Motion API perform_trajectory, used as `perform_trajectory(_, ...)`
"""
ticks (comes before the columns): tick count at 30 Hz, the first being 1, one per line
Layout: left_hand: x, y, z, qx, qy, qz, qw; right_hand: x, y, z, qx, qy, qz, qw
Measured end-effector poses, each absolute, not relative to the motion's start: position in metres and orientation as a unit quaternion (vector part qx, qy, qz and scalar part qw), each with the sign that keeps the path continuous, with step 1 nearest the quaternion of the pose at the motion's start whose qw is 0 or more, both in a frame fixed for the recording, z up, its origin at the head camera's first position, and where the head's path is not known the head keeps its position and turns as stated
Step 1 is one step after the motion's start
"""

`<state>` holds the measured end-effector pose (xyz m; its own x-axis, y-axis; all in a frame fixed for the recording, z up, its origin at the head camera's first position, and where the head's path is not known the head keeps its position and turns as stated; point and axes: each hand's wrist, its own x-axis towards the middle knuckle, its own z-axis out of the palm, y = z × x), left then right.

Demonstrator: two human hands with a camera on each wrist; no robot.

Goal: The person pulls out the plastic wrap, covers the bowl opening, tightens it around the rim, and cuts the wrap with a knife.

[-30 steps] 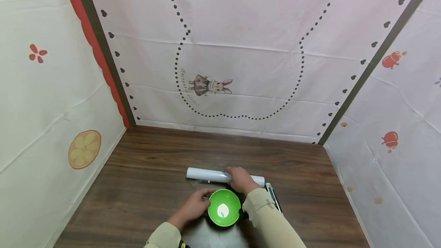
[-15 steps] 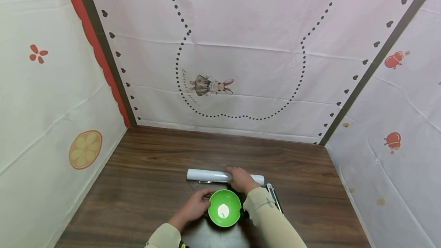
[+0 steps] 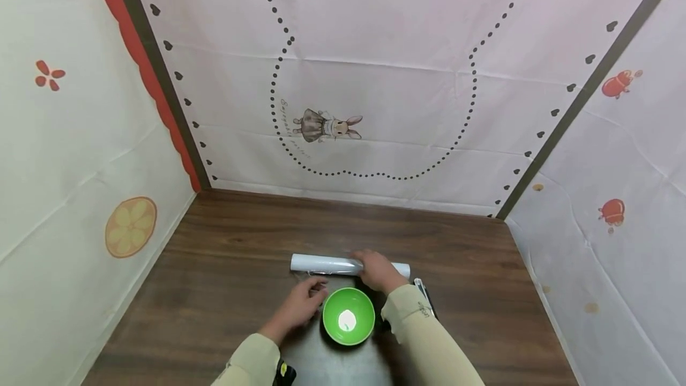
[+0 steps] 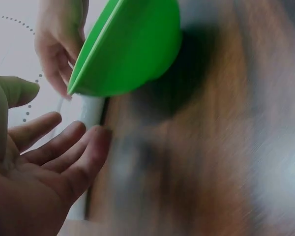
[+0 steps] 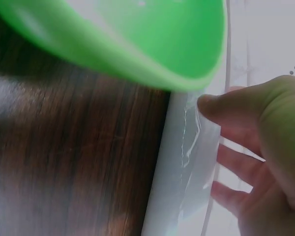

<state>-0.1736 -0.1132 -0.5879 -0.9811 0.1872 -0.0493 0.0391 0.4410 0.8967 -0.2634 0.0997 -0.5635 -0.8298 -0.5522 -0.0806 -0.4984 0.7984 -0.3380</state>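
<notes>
Apparently to stop it rolling, your right hand (image 3: 379, 271) grips the white roll (image 3: 320, 264) beyond the green bowl (image 3: 348, 316). Your left hand (image 3: 300, 304): empty, relaxed, beside the bowl, likely set centrally for reach.

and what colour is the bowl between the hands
The bowl is bright green; it shows best in the head view.

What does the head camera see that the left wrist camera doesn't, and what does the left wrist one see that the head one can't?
Only the head view: the rabbit picture, the orange slice and the red flower on the walls.
Only the left wrist view: the palm of the left hand and the rounded underside of the green bowl.
Both: the two hands, the bowl, the plastic film roll and the wooden table.
</notes>
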Motion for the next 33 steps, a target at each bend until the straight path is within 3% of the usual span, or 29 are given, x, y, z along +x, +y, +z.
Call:
perform_trajectory(6, -0.195, -0.120, -0.578, 0.080, 0.910, 0.405, -0.045, -0.263, 0.110, -0.552, -0.298, 0.939, -0.169, 0.025)
perform_trajectory(11, -0.207, -0.125, -0.577, 0.123, 0.934, 0.314, -0.120, -0.260, 0.118, -0.552, -0.309, 0.935, -0.171, 0.004)
perform_trajectory(19, -0.215, -0.128, -0.586, 0.157, 0.951, 0.229, -0.135, -0.257, 0.126, -0.566, -0.311, 0.938, -0.151, -0.023)
perform_trajectory(25, -0.223, -0.127, -0.597, 0.165, 0.959, 0.185, -0.136, -0.257, 0.128, -0.572, -0.294, 0.946, -0.137, -0.009)
perform_trajectory(33, -0.230, -0.124, -0.606, 0.180, 0.954, 0.167, -0.172, -0.254, 0.136, -0.579, -0.272, 0.952, -0.137, -0.025)
